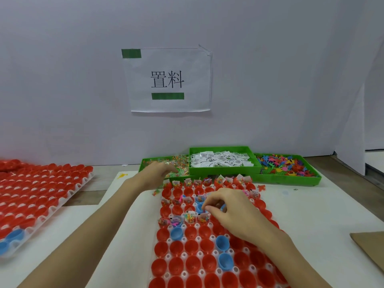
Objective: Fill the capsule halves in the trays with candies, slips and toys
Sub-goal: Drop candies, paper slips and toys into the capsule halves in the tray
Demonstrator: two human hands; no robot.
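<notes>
Two characters "置料" on wall sheet (168,80) (green tape), slips (221,161) unreadable

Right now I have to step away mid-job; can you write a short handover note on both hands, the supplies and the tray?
Left hand: reaching into the green plastic bin of wrapped candies, fingers on the packets; whether it grips one I cannot tell.
Right hand: fingers curled over the white tray of red and blue capsule halves, at the third row; what it pinches is hidden.
Supplies: green bin of white paper slips in the middle, green bin of small coloured plastic toys on the right.
Done: the far rows hold candies, slips and toys, with gaps.
Left: the near rows are empty, and so is the second tray of red halves at left.
</notes>
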